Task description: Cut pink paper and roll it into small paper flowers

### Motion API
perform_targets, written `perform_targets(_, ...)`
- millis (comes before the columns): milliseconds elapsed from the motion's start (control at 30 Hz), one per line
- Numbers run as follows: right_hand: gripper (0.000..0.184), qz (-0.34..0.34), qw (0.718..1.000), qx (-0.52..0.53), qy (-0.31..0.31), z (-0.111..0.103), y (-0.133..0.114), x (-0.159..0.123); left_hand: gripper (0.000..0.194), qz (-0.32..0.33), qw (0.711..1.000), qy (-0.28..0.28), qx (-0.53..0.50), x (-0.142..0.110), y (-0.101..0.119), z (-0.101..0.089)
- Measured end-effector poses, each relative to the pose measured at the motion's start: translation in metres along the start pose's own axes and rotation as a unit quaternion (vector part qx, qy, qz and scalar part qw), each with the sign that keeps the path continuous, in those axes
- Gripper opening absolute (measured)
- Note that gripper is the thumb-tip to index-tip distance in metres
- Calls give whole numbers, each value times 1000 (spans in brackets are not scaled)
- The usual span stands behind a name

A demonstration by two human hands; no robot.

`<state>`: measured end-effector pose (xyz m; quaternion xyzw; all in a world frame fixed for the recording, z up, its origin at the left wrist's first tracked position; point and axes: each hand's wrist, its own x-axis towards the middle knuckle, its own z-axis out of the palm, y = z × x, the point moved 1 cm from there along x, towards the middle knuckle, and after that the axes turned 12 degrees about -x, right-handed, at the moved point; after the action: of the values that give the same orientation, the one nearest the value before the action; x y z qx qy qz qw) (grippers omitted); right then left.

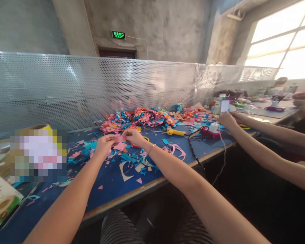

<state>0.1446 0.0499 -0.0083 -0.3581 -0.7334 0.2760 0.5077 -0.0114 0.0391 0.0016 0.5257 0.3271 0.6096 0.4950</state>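
Observation:
Above the blue table, my left hand (105, 144) and my right hand (136, 138) hold a pink paper piece (120, 139) between them, fingers pinched on its two sides. Its exact shape is too small to make out. Below and around the hands lie loose blue paper scraps (132, 158) and pink bits. Just behind my right hand, an orange-handled pair of scissors seems to lie partly hidden. A heap of pink, blue and orange paper pieces (152, 117) is piled beyond both hands.
A yellow glue gun (176, 132) with a dark cord lies right of my hands. A perforated metal screen (142, 81) backs the table (109, 193). On the left stands a tape roll (2, 208). At the right, a co-worker's hands (228, 120) hold a blurred item.

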Motion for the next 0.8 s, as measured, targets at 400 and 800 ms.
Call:
perform_targets(400, 17, 88, 991, 95, 36, 8, 10, -1, 14, -15, 999, -12, -26, 2, -11, -8)
perform_targets(800, 19, 32, 999, 10, 38, 7, 4, -5, 31, -12, 1000, -10, -6, -3, -7, -5)
